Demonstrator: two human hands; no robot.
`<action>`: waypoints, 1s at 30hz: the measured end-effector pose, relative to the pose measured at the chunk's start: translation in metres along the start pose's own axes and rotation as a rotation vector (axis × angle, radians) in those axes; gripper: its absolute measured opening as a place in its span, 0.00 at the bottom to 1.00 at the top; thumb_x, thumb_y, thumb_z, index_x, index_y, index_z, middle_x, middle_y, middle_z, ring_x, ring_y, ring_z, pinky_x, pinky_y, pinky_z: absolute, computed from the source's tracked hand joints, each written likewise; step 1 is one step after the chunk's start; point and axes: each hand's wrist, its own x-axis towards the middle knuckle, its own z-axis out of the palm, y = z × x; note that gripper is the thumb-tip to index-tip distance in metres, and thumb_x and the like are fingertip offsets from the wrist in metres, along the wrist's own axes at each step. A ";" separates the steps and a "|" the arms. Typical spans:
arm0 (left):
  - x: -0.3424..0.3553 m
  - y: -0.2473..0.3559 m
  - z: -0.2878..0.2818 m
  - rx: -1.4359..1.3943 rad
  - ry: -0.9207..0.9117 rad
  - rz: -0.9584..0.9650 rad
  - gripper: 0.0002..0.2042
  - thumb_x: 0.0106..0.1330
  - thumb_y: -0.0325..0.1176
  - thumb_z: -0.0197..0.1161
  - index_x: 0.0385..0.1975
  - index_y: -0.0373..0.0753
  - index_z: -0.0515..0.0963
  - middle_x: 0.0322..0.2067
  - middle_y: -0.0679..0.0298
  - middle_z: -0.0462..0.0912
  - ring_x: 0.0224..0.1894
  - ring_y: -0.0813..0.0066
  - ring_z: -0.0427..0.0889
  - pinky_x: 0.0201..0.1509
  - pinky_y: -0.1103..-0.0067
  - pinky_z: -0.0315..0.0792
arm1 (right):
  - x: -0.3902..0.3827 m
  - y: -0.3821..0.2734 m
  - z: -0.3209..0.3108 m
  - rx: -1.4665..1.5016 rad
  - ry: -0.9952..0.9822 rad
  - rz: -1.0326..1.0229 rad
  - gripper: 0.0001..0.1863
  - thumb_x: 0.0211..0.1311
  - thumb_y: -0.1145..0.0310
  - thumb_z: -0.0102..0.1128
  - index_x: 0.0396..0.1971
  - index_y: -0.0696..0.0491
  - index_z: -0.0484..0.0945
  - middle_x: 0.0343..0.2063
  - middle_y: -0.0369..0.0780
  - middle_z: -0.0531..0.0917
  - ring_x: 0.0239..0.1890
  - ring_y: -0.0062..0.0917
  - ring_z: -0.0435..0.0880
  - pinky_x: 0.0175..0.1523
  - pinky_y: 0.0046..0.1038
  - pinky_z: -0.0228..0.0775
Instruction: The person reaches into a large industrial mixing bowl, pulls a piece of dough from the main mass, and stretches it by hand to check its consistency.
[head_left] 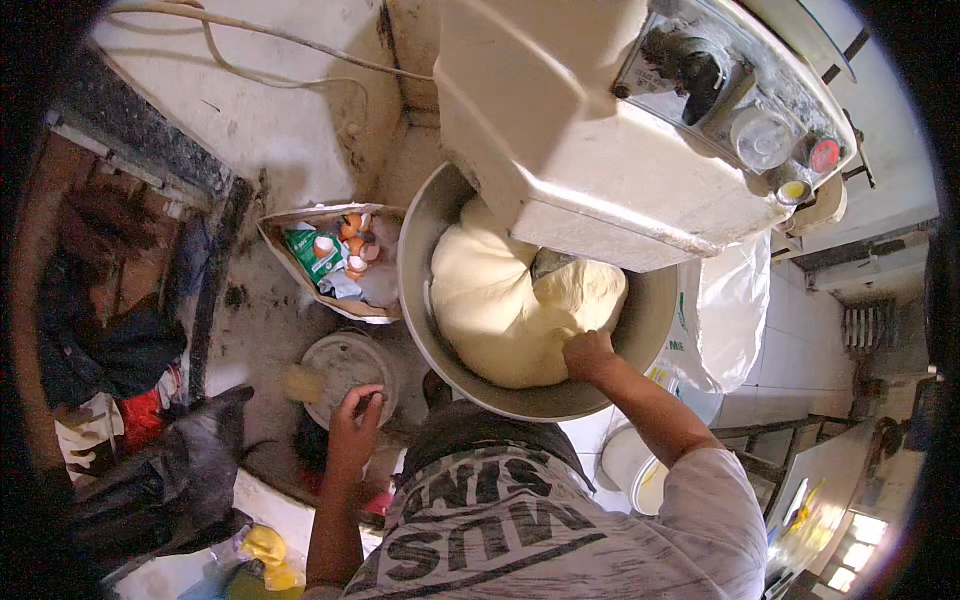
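While the right hand [588, 355] reaches into the metal bowl [414, 275], its knuckles are drawn in against the dough [500, 310], though with the fingertips hidden I cannot tell whether they pinch it or merely press. Pale, smooth and folded, the dough fills much of the bowl, beneath the cream-coloured mixer head [570, 140], which carries a red button [824, 154] and a yellow one [793, 191]. The left hand [357, 415] is held well apart from the bowl, its fingers loosely bent and parted, nearest to a round grey lid [345, 370] lower down. Left of the bowl stands an open sack [355, 312] with broken eggshells [357, 265] and a green-and-white packet [312, 250] inside. On the other side are a white plastic bag [728, 320] and, nearer the person, a white bucket [620, 460].
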 end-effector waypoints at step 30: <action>-0.045 0.008 -0.002 -0.085 0.047 -0.140 0.10 0.64 0.32 0.53 0.40 0.33 0.73 0.35 0.60 0.78 0.40 0.73 0.76 0.47 0.78 0.67 | 0.109 0.048 0.101 0.131 -0.080 -0.014 0.23 0.44 0.61 0.59 0.45 0.49 0.75 0.46 0.42 0.77 0.49 0.33 0.75 0.52 0.33 0.68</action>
